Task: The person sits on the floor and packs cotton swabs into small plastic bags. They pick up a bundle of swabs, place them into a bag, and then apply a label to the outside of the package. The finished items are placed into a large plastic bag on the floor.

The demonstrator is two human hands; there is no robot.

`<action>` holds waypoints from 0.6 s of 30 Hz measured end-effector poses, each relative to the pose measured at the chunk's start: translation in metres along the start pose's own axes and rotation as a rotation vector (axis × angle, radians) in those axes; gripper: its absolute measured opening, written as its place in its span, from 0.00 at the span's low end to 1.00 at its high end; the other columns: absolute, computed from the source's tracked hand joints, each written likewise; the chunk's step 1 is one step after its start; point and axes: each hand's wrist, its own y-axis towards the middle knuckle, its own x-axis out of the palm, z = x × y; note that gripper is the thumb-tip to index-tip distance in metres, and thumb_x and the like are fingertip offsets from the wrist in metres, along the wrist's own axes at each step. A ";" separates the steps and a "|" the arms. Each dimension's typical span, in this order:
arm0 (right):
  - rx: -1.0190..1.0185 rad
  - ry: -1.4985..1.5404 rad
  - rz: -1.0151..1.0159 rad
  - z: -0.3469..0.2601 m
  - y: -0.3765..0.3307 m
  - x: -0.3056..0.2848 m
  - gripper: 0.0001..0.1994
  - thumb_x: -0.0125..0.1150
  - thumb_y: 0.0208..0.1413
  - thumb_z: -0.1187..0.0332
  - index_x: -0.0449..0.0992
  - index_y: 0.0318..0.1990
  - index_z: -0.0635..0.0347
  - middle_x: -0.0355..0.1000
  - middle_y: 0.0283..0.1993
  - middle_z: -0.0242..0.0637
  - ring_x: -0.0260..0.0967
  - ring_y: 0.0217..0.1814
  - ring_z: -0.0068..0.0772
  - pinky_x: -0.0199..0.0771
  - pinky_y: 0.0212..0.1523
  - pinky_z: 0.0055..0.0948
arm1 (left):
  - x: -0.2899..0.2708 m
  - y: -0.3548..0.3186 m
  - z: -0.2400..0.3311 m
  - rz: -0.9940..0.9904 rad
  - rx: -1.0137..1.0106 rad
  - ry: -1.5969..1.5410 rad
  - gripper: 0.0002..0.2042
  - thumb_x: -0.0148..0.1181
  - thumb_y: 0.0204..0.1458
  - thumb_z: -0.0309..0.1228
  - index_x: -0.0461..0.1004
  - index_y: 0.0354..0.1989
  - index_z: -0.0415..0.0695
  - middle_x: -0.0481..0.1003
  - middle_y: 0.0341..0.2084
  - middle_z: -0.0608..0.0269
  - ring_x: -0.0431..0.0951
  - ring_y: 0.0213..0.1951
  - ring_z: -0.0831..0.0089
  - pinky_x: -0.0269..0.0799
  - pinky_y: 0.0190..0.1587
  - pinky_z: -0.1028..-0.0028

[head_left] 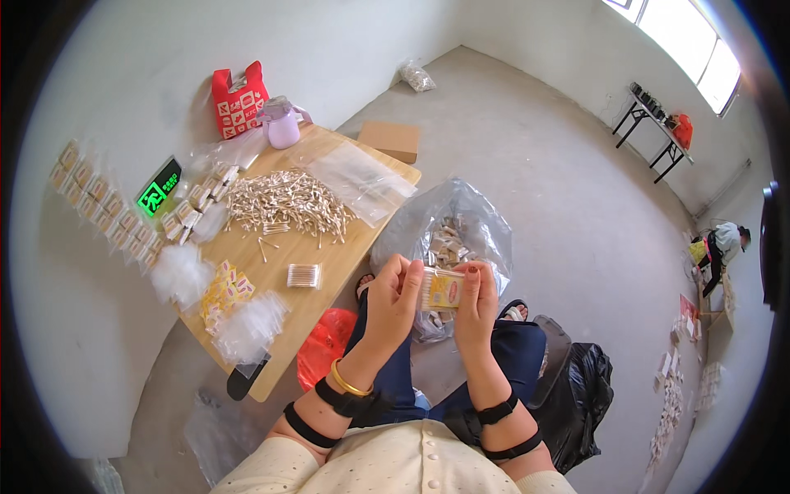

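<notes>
Both hands, the left hand (393, 298) and the right hand (477, 305), pinch a small clear packet of cotton swabs (442, 289) with a yellow label, held above the lap. Behind it gapes a clear bag of packets (461, 216). Loose swabs (284, 202) heap on the wooden table (329, 272), beside yellow labels (224, 292).

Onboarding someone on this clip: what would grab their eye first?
Centre frame, both hands, left hand and right hand, pinch a small packet of swabs above a big clear bag of filled packets on the floor. To the left, a heap of loose swabs covers the wooden table. A red bag leans on the wall at the table's far end.
</notes>
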 end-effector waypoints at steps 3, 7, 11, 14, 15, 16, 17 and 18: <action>0.010 0.052 -0.025 -0.005 -0.003 0.010 0.15 0.45 0.70 0.58 0.70 0.39 0.61 0.67 0.28 0.30 0.59 0.29 0.19 0.61 0.31 0.22 | -0.001 0.002 -0.004 0.048 0.071 0.019 0.16 0.52 0.65 0.35 0.63 0.25 0.43 0.59 0.16 0.77 0.56 0.21 0.89 0.53 0.22 0.81; 0.080 0.109 -0.034 -0.007 -0.002 0.009 0.16 0.44 0.70 0.57 0.71 0.37 0.61 0.65 0.27 0.29 0.58 0.29 0.17 0.60 0.30 0.21 | -0.004 0.000 -0.004 0.061 0.032 -0.005 0.16 0.51 0.66 0.36 0.64 0.25 0.44 0.58 0.16 0.77 0.54 0.20 0.89 0.51 0.21 0.82; 0.080 0.162 -0.001 0.002 -0.001 0.004 0.18 0.42 0.71 0.56 0.71 0.36 0.60 0.65 0.27 0.27 0.59 0.29 0.15 0.60 0.30 0.21 | -0.005 -0.003 0.004 -0.046 -0.156 -0.202 0.16 0.49 0.67 0.37 0.65 0.25 0.44 0.58 0.15 0.78 0.53 0.19 0.90 0.49 0.20 0.82; 0.153 0.210 -0.005 0.002 -0.004 -0.001 0.19 0.41 0.71 0.56 0.71 0.36 0.60 0.65 0.28 0.27 0.59 0.30 0.15 0.60 0.31 0.20 | -0.006 -0.004 0.012 -0.110 -0.277 -0.328 0.16 0.48 0.67 0.38 0.67 0.26 0.44 0.58 0.15 0.78 0.54 0.18 0.90 0.48 0.19 0.83; 0.186 0.229 -0.009 0.001 -0.004 -0.002 0.19 0.41 0.71 0.55 0.71 0.36 0.60 0.65 0.28 0.27 0.59 0.30 0.15 0.60 0.31 0.20 | -0.005 -0.003 0.015 -0.129 -0.314 -0.361 0.16 0.48 0.67 0.38 0.68 0.26 0.43 0.58 0.15 0.78 0.54 0.17 0.90 0.48 0.19 0.83; 0.193 0.252 0.004 0.003 -0.004 -0.004 0.19 0.40 0.72 0.55 0.71 0.36 0.60 0.65 0.28 0.27 0.59 0.30 0.15 0.60 0.32 0.19 | -0.004 -0.003 0.014 -0.117 -0.307 -0.325 0.16 0.48 0.67 0.38 0.68 0.27 0.43 0.58 0.14 0.78 0.53 0.17 0.90 0.48 0.19 0.83; 0.200 0.276 0.015 0.004 -0.004 -0.004 0.20 0.40 0.72 0.55 0.71 0.36 0.61 0.65 0.28 0.27 0.59 0.30 0.15 0.61 0.32 0.19 | -0.003 -0.004 0.012 -0.104 -0.298 -0.290 0.16 0.48 0.67 0.38 0.68 0.27 0.43 0.58 0.14 0.78 0.53 0.17 0.90 0.48 0.19 0.83; 0.206 0.299 0.027 0.006 -0.004 -0.004 0.20 0.40 0.72 0.55 0.71 0.36 0.61 0.65 0.28 0.26 0.59 0.30 0.15 0.61 0.32 0.19 | -0.003 -0.004 0.011 -0.091 -0.289 -0.255 0.16 0.48 0.67 0.38 0.68 0.27 0.43 0.57 0.14 0.78 0.53 0.17 0.90 0.48 0.19 0.83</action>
